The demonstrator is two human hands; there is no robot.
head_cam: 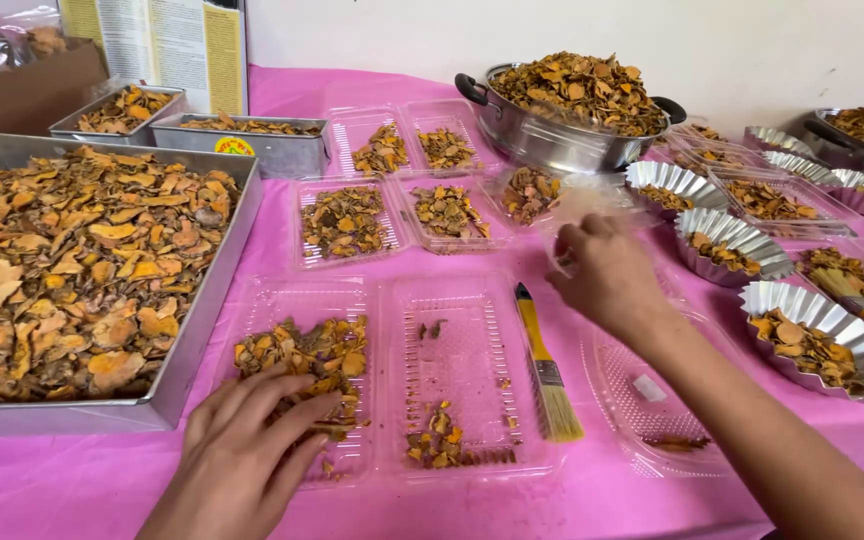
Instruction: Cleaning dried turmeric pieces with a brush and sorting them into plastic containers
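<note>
In the head view, dried orange-brown root slices are being sorted over a pink tablecloth. The left hand is being laid on the heap of slices in the left half of an open clear plastic clamshell container; its fingers are spread and loosely curled over the pieces, pressing or gathering them rather than clenching. The right half of that container is holding only scattered crumbs. The right hand is being stretched forward, its fingers closing on a thin clear plastic lid or tray beside a small filled container; the exact grip is blurred.

The step in hand is judged to be the portioning of slices into the clamshell. The next move would call for a careful pinch on flimsy, slippery plastic without tipping the filled trays just beside it.

A yellow-handled brush is lying between the clamshell and an empty round clear tray. A large metal tray of slices is standing at the left. Behind it, a rectangular tin is bearing a round yellow and red label, and a printed sheet with yellow and white columns is leaning upright. Fluted foil cups are ranged at the right, and a handled steel pan is heaped at the back.
</note>
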